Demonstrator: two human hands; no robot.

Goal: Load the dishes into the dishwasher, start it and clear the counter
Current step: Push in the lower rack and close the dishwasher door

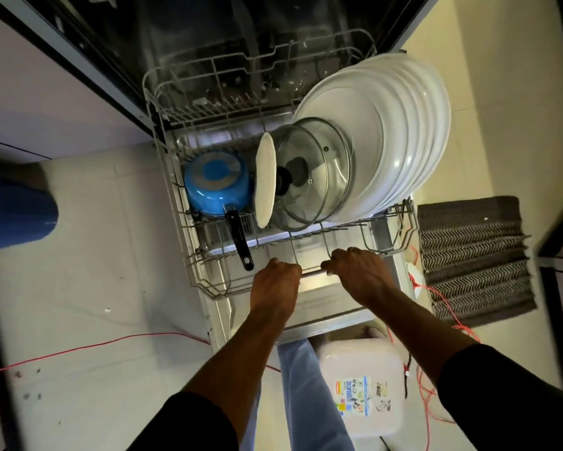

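**Loaded rack in hand, seemingly ready to slide home**

Left grip (275, 278) and right grip (358, 275) curl round the front rail of the grey wire dishwasher rack (311, 271), which carries white plates (397, 131), a glass lid (319, 190) and a blue saucepan (218, 183); next, likely a level push inward. Pale tiled floor (94, 255); grey zigzag mat (475, 255) at right.

person from above: left hand (275, 281) and right hand (359, 275) on bare forearms; black sleeves (508, 385) begin near the elbows, well clear of the dishwasher door (322, 307); a pale blue trouser leg (302, 385) shows just past the door's near edge.
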